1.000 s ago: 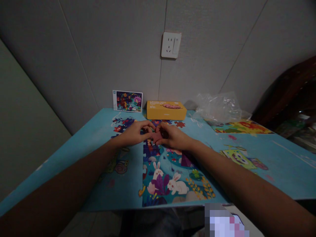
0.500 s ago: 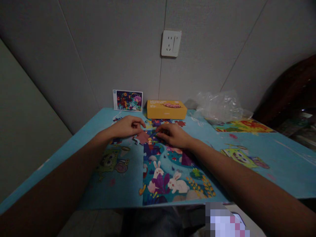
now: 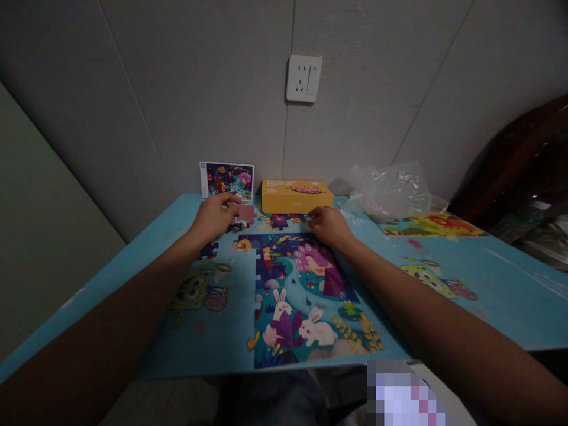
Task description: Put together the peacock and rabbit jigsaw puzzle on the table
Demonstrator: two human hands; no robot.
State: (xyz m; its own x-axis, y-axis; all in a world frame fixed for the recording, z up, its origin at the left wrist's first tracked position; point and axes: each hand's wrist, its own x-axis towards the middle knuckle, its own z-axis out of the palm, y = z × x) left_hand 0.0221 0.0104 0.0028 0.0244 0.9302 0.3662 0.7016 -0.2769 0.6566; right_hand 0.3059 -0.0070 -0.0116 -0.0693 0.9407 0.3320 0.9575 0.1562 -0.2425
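Observation:
A partly assembled jigsaw puzzle [image 3: 306, 296] with two white rabbits, a stream and a pink-purple peacock lies on the table in front of me. Beyond its upper left side, my left hand [image 3: 215, 216] pinches a puzzle piece [image 3: 244, 214] whose plain pinkish side shows. My right hand [image 3: 331, 227] is at the puzzle's far right corner, fingers curled together. Its fingertips are beside loose colourful puzzle pieces [image 3: 280, 221] in front of the yellow box; whatever they pinch, if anything, is hidden.
A picture card [image 3: 229, 180] leans on the wall beside the yellow box [image 3: 297, 197]. Clear plastic bags [image 3: 390, 189] and another colourful picture [image 3: 435, 225] lie at the back right. More pieces [image 3: 209, 251] are left of the puzzle on the blue cartoon-print table cover [image 3: 186, 343].
My left hand has moved away and slightly left, carrying the pinkish-backed piece off the puzzle's left edge. My right hand has shifted right and farther back, uncovering the peacock.

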